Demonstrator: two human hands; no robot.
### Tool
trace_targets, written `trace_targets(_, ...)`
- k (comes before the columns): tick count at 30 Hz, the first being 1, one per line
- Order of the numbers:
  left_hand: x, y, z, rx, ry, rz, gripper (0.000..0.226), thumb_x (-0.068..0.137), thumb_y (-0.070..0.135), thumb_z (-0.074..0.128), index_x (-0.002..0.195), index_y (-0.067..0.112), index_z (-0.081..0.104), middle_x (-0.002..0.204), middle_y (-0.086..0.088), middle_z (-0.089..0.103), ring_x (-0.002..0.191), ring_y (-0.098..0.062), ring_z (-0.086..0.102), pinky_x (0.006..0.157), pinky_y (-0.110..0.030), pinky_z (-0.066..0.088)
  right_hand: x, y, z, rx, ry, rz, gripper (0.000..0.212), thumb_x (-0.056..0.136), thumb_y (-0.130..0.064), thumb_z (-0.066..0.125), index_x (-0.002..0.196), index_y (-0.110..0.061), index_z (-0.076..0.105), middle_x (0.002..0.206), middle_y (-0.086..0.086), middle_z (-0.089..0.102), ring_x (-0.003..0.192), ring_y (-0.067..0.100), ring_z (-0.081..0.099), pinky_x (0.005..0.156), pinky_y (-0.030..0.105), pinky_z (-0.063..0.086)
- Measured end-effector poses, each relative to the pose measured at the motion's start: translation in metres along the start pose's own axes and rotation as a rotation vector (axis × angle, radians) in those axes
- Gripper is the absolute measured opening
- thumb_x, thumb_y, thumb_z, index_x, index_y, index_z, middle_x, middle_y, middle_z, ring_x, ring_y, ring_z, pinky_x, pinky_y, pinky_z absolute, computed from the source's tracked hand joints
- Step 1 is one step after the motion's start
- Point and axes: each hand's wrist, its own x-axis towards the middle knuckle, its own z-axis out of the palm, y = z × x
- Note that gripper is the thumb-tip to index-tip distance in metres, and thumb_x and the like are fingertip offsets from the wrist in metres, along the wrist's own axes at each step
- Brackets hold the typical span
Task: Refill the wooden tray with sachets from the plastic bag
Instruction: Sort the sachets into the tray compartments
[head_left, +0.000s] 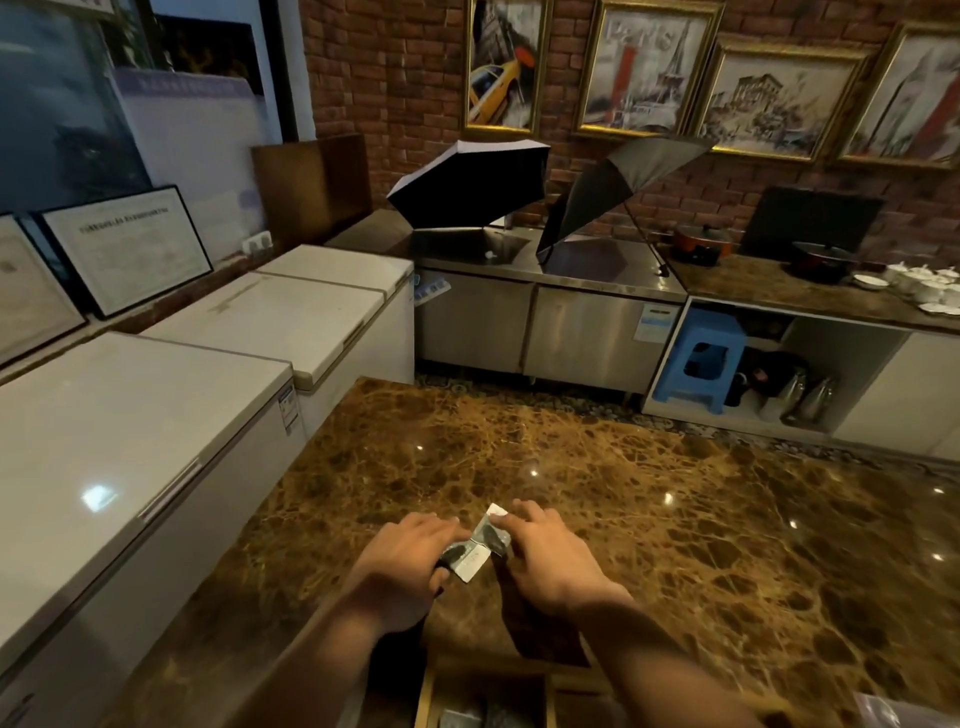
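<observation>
Both my hands are raised over the brown marble counter and hold small silver-and-black sachets between them. My left hand grips the lower left end, and my right hand pinches the upper right end. The wooden tray lies at the bottom edge under my forearms, with a few sachets showing in its compartments. A corner of the clear plastic bag shows at the bottom right.
White chest freezers run along the left. Across the aisle a steel cabinet carries two open black umbrellas. A blue stool stands under the right-hand counter, which holds pots and white dishes.
</observation>
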Motion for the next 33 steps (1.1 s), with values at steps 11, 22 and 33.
trace_targets(11, 0.000, -0.027, 0.013, 0.130, 0.016, -0.004, 0.041, 0.090, 0.050, 0.052, 0.128, 0.036, 0.056, 0.124, 0.011, 0.055, 0.120, -0.012, 0.045, 0.101, -0.030, 0.032, 0.015, 0.004, 0.014, -0.204, 0.062, -0.049, 0.041, 0.093, -0.015, 0.064, 0.133, -0.020, 0.056, 0.140, 0.007, 0.045, 0.131, 0.031, 0.042, 0.104, 0.043, 0.043)
trace_targets(22, -0.030, -0.005, 0.003, -0.162, 0.168, -0.165, 0.030, 0.082, 0.018, 0.067, 0.095, 0.037, 0.047, 0.089, 0.017, 0.055, 0.083, -0.009, 0.056, 0.075, -0.034, 0.051, -0.018, 0.014, 0.004, 0.111, 0.114, 0.093, 0.048, 0.083, -0.009, 0.073, 0.124, -0.024, 0.055, 0.127, 0.005, 0.049, 0.117, 0.028, 0.055, 0.101, 0.039, 0.049)
trace_targets(33, -0.071, 0.049, -0.020, -0.432, 0.253, -0.250, 0.027, 0.082, 0.017, 0.074, 0.098, 0.035, 0.062, 0.095, 0.014, 0.067, 0.083, -0.002, 0.066, 0.071, -0.029, 0.058, -0.079, 0.011, -0.019, 0.481, 0.308, 0.052, 0.022, 0.086, -0.006, 0.065, 0.089, -0.028, 0.069, 0.087, -0.014, 0.063, 0.085, 0.011, 0.062, 0.073, 0.028, 0.055)
